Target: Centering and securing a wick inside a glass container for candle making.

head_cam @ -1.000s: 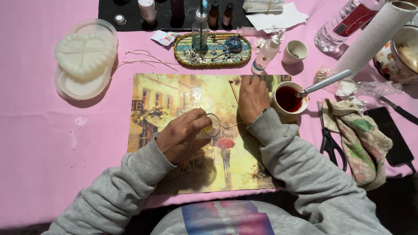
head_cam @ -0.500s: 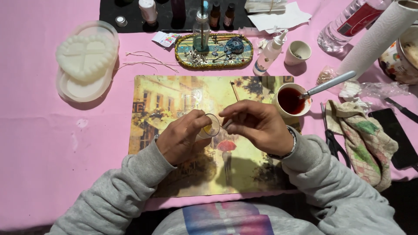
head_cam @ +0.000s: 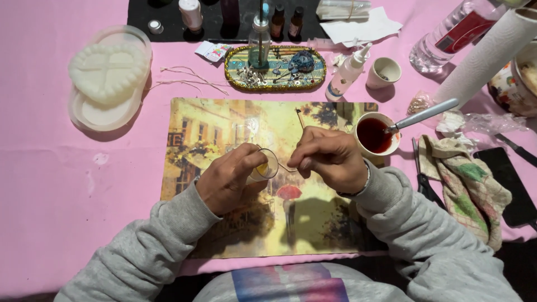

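Now, line by line, what lies under your hands:

Left hand: your left hand (head_cam: 228, 178) is wrapped around a small clear glass cup (head_cam: 265, 165), tipped on its side so the mouth faces your right hand; something yellow shows inside it.

Right hand: your right hand (head_cam: 329, 158) is curled close, fingertips pinched on a thin wick (head_cam: 286, 169) that runs from them into the cup's mouth.

Where the cup is: held just above the middle of the painted street-scene placemat (head_cam: 224, 126), right over its little red umbrella.

Placemat: it lies flat on the pink tablecloth (head_cam: 56, 184), with a thin wooden stick (head_cam: 301, 118) resting near its far edge.

Right of your hand: a white cup of dark red liquid (head_cam: 376, 135) stands near your right knuckles, a metal-handled tool (head_cam: 420, 115) leaning in it. Beyond it lie black scissors (head_cam: 422, 179), a patterned cloth (head_cam: 464, 182) and a dark phone (head_cam: 512, 184).

Far side: an oval tray (head_cam: 275, 68) with small metal bits and a blue lump, a white squeeze bottle (head_cam: 347, 75), and a small empty cup (head_cam: 383, 72).

Far left: a white heart-shaped mould (head_cam: 106, 70) sits on a clear tray (head_cam: 106, 114), loose wick strands (head_cam: 187, 78) just beside it.

Far right: a paper towel roll (head_cam: 486, 53) and a plastic water bottle (head_cam: 447, 33).
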